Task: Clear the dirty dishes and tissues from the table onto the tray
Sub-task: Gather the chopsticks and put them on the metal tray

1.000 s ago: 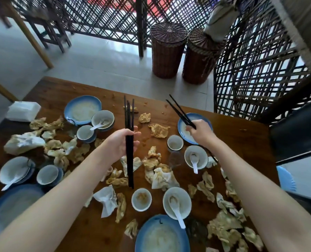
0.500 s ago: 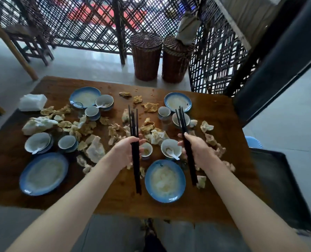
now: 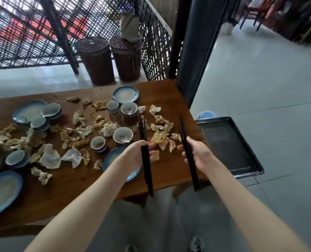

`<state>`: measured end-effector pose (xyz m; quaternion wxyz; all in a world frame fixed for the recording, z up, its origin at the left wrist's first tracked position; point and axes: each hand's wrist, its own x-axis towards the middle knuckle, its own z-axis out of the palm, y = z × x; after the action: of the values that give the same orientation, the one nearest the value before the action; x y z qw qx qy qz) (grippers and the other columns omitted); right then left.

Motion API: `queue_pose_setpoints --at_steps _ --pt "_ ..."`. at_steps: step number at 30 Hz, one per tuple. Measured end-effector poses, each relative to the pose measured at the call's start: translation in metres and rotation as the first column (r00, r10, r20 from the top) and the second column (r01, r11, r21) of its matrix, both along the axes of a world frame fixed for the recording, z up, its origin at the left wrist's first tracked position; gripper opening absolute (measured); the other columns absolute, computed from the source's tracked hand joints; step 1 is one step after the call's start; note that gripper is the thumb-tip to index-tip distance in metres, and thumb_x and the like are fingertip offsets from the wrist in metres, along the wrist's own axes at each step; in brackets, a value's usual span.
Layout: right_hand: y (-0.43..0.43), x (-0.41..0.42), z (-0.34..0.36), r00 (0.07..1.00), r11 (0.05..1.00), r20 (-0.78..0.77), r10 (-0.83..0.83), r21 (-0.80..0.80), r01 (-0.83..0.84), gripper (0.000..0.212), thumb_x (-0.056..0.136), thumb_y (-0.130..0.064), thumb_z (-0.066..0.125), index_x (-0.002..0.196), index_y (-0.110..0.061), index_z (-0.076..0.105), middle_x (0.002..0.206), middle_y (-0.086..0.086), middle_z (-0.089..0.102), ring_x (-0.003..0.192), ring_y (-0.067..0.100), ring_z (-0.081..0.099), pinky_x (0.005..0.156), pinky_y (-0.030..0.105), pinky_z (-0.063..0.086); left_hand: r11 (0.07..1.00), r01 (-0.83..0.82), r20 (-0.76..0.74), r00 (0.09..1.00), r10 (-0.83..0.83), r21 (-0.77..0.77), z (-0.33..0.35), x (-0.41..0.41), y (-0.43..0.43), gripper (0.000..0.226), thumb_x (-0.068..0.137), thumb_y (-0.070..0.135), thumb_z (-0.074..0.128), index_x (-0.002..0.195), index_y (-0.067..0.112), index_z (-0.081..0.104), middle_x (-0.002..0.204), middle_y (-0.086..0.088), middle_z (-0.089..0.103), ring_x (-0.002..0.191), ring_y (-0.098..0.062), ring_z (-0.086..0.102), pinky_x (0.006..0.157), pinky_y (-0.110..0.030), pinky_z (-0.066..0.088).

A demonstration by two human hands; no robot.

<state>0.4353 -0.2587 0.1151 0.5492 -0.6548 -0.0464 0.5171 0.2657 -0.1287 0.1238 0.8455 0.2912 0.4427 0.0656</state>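
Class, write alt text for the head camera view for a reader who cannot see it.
Left hand and right hand each grip black chopsticks over a wooden table strewn with crumpled tissues, bowls and blue-rimmed plates. A dark tray sits right of the table.

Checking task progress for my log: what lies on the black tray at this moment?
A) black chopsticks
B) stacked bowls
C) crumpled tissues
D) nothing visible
D: the black tray beside the right end of the table shows only its bare dark bottom. The left hand and the right hand each grip black chopsticks.
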Motion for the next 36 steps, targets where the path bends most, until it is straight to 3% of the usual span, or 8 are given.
queue_pose_setpoints --at_steps 3,10,16,20,25,28,33,36 --pt "-0.047 0.046 -0.005 0.997 0.997 -0.014 -0.070 0.015 0.070 0.033 0.102 -0.033 0.035 0.101 -0.012 0.060 0.083 0.005 0.064 0.058 0.014 0.051 0.048 0.025 0.039 0.998 0.063 -0.007 0.998 -0.063 0.000 -0.002 0.051 -0.037 0.018 0.098 0.015 0.039 0.087 0.009 0.051 0.081 -0.004 0.053 0.067 -0.018 0.050 0.061 -0.028 0.037" --pt "-0.160 0.170 -0.020 0.992 0.993 0.020 -0.121 -0.015 0.121 0.032 0.101 -0.024 0.037 0.087 -0.011 0.063 0.075 0.005 0.063 0.055 0.013 0.049 0.044 0.023 0.035 0.998 0.058 -0.057 0.997 -0.058 0.009 -0.016 0.184 -0.126 0.010 0.096 0.016 0.044 0.091 0.017 0.052 0.077 -0.002 0.053 0.062 -0.017 0.048 0.058 -0.027 0.037" --pt "-0.221 0.245 -0.044 0.988 0.991 0.071 -0.135 0.024 0.134 0.021 0.100 -0.017 0.041 0.099 -0.012 0.062 0.073 -0.001 0.069 0.051 0.007 0.056 0.043 0.020 0.040 0.996 0.080 -0.076 0.994 -0.082 -0.027 -0.028 0.258 -0.171 0.017 0.097 0.012 0.038 0.085 0.017 0.049 0.073 -0.002 0.045 0.058 -0.016 0.041 0.055 -0.026 0.031" --pt "-0.230 0.283 -0.060 0.985 0.985 0.066 -0.160 -0.053 0.163 0.020 0.100 -0.019 0.043 0.103 -0.016 0.062 0.074 -0.001 0.067 0.054 0.009 0.055 0.045 0.021 0.040 0.997 0.063 -0.114 0.991 -0.067 -0.040 -0.034 0.302 -0.178 0.017 0.098 0.013 0.037 0.087 0.016 0.049 0.075 -0.002 0.047 0.060 -0.016 0.042 0.048 -0.022 0.039" --pt "-0.220 0.330 -0.078 0.987 0.979 0.051 -0.151 -0.133 0.157 0.019 0.099 -0.017 0.046 0.113 -0.013 0.058 0.079 0.002 0.061 0.058 0.012 0.051 0.046 0.022 0.038 0.995 0.098 -0.154 0.983 -0.101 -0.033 -0.050 0.356 -0.165 0.020 0.099 0.014 0.036 0.085 0.018 0.050 0.076 0.000 0.048 0.061 -0.016 0.043 0.052 -0.024 0.037" --pt "-0.204 0.364 -0.088 0.983 0.970 0.051 -0.176 -0.161 0.182 0.016 0.098 -0.012 0.048 0.110 -0.013 0.059 0.076 0.001 0.060 0.055 0.011 0.050 0.038 0.018 0.037 0.995 0.090 -0.165 0.982 -0.096 -0.046 -0.063 0.393 -0.150 0.016 0.099 0.014 0.038 0.088 0.018 0.050 0.076 0.000 0.049 0.060 -0.016 0.044 0.053 -0.025 0.036" --pt "-0.179 0.425 -0.116 0.979 0.950 0.092 -0.182 -0.241 0.199 0.016 0.096 -0.010 0.050 0.109 -0.013 0.058 0.076 0.002 0.059 0.059 0.014 0.050 0.051 0.026 0.037 0.999 0.038 -0.211 0.976 -0.044 -0.033 -0.100 0.447 -0.119 0.013 0.098 0.013 0.041 0.092 0.017 0.052 0.077 -0.002 0.051 0.060 -0.018 0.046 0.058 -0.027 0.037" --pt "-0.167 0.454 -0.137 0.980 0.940 0.085 -0.177 -0.281 0.194 0.013 0.091 -0.003 0.055 0.099 -0.012 0.059 0.072 0.002 0.058 0.057 0.013 0.049 0.050 0.025 0.037 0.997 0.064 -0.268 0.961 -0.074 -0.048 -0.130 0.468 -0.108 0.010 0.097 0.015 0.043 0.100 0.017 0.053 0.081 -0.002 0.053 0.062 -0.018 0.050 0.060 -0.029 0.041"
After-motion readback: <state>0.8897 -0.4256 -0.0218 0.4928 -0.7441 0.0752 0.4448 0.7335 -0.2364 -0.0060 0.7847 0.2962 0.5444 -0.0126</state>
